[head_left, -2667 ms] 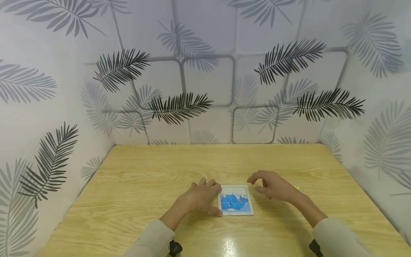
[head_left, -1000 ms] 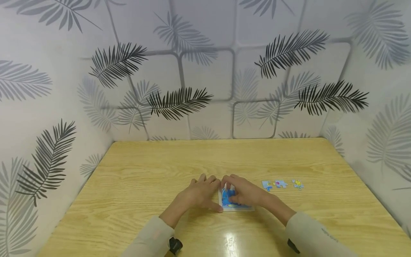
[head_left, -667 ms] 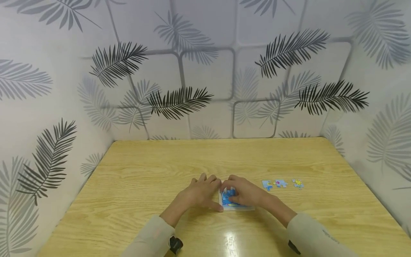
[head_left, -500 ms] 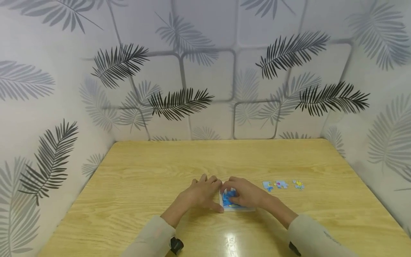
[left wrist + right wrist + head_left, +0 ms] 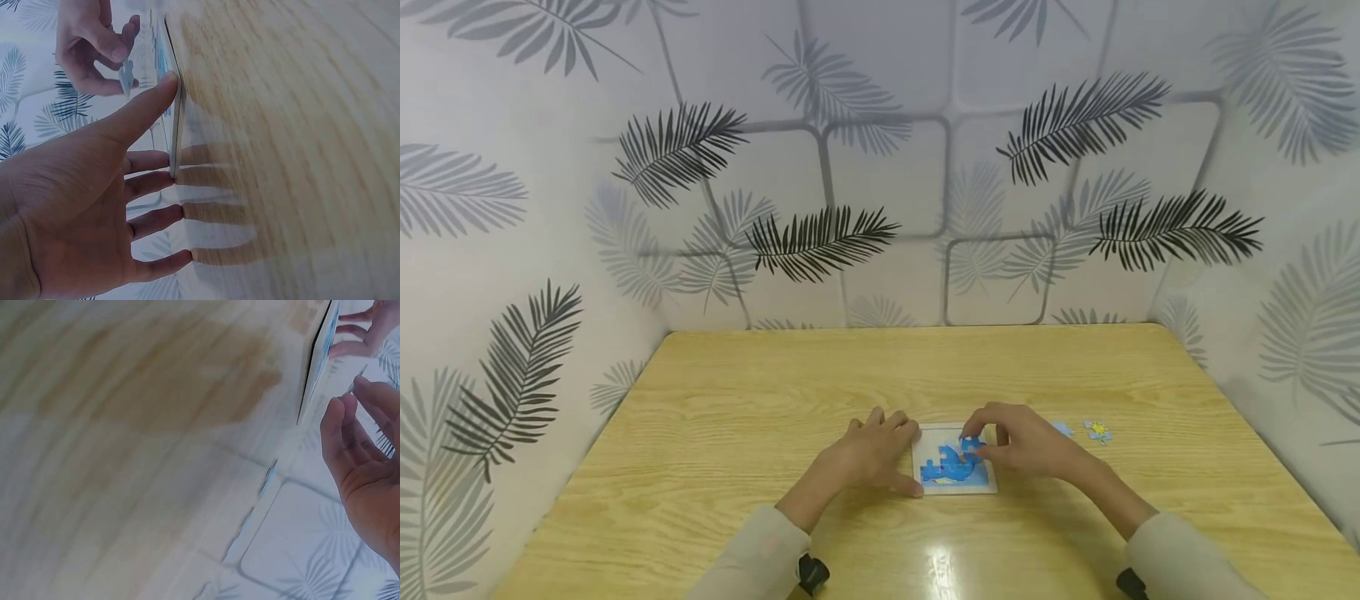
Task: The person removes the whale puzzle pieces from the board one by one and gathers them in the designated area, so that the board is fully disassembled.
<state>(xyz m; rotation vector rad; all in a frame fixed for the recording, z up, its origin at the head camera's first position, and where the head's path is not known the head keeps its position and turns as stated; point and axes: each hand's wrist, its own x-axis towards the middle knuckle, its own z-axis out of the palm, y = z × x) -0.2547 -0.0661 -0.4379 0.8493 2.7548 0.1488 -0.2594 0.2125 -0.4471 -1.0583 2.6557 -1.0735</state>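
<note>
A square puzzle tray with a pale rim lies on the table. Blue whale pieces fill its lower part, and bare pale backing shows at its upper left. My left hand rests along the tray's left side; in the left wrist view its thumb presses one corner while two fingers meet the edge and the others touch the table. Over the tray's right side, my right hand pinches a blue puzzle piece between thumb and fingertips. That piece appears raised in the left wrist view.
On the table right of the tray lie a pale blue puzzle piece, partly behind my right hand, and a sun piece. Patterned walls enclose the table's back and sides.
The right hand came in over the tray, then drew back rightward with a pinched blue piece. The whale picture has lost its upper-left part since the earliest frame. The left hand stayed put.
</note>
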